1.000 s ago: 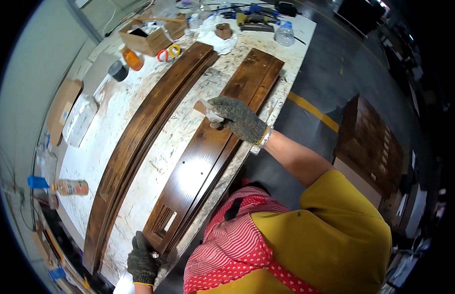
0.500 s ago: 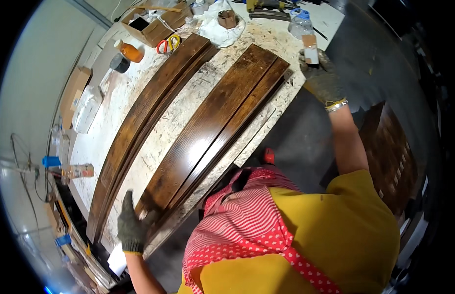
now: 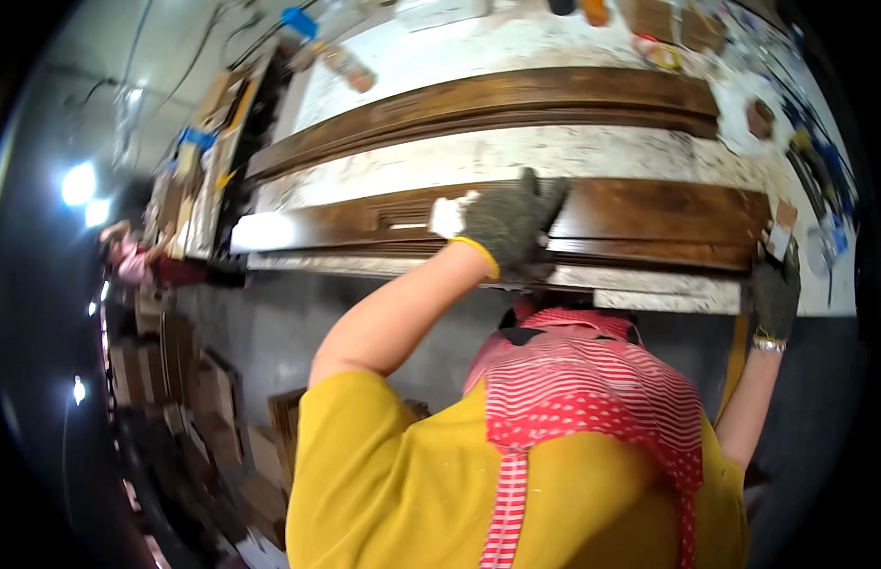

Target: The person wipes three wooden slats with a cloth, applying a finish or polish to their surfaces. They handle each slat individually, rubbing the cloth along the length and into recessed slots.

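Observation:
My left hand [image 3: 514, 226], in a dark green glove with a yellow cuff, lies over the middle of the nearer brown wooden board [image 3: 663, 213]. Thumb and forefinger point away from me. A crumpled white cloth [image 3: 450, 216] shows at the hand's left side, apparently gripped by the other, mostly hidden fingers. My right hand [image 3: 777, 296], gloved too, is closed around a small brown-and-white block [image 3: 781, 230] by the board's right end. That board has long grooves and a recessed slot. Beyond it lies a curved brown board [image 3: 554, 93].
The boards lie on a stained white table [image 3: 668, 300]. Along its far side are a plastic bottle [image 3: 345, 66], red-and-yellow scissors [image 3: 658, 52] and a cardboard box [image 3: 672, 24]. Tools [image 3: 815, 171] lie at right. Far left, another person [image 3: 142, 261] stands near cardboard boxes [image 3: 142, 375].
The view has turned, so the boards now run across it. My left hand has moved from the nearer board's left end to its middle. My right hand still grips the block.

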Demonstrator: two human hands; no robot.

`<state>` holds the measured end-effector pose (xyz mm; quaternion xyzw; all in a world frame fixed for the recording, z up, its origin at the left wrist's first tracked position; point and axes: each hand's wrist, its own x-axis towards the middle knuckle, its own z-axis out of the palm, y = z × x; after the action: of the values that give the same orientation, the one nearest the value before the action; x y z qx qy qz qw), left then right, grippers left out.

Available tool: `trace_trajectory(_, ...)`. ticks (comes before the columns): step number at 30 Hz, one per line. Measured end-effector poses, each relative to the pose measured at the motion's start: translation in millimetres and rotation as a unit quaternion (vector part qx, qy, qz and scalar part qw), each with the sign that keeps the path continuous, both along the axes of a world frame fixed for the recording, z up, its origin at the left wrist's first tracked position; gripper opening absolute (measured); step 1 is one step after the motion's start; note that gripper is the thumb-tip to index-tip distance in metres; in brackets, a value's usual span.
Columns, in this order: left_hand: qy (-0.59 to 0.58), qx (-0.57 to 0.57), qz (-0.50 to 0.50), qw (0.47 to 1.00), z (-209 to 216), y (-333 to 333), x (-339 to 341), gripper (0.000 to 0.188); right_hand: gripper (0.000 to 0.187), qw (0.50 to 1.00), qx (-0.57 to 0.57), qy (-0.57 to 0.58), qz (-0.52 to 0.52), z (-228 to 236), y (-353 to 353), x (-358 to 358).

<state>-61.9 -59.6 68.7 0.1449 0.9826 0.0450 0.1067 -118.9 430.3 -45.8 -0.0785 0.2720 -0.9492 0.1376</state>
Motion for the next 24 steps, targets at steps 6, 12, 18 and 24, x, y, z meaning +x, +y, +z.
trace_trajectory(6,0.031,0.023,0.035,0.999,7,-10,29,0.063,0.043,0.893,0.395,0.125,-0.174,-17,-67,-38)
trace_trajectory(12,0.097,-0.056,0.217,0.97,8,-141,97,0.042,0.04,0.966,0.238,0.059,-0.076,-16,-103,-56)
trace_trajectory(18,0.121,-0.055,0.161,0.978,-36,-205,112,0.022,0.038,0.982,0.184,0.009,-0.028,0,-157,-51)
trace_trajectory(24,0.13,-0.055,0.132,0.981,-28,-202,110,0.022,0.045,0.963,0.264,0.029,-0.043,27,-190,-47)
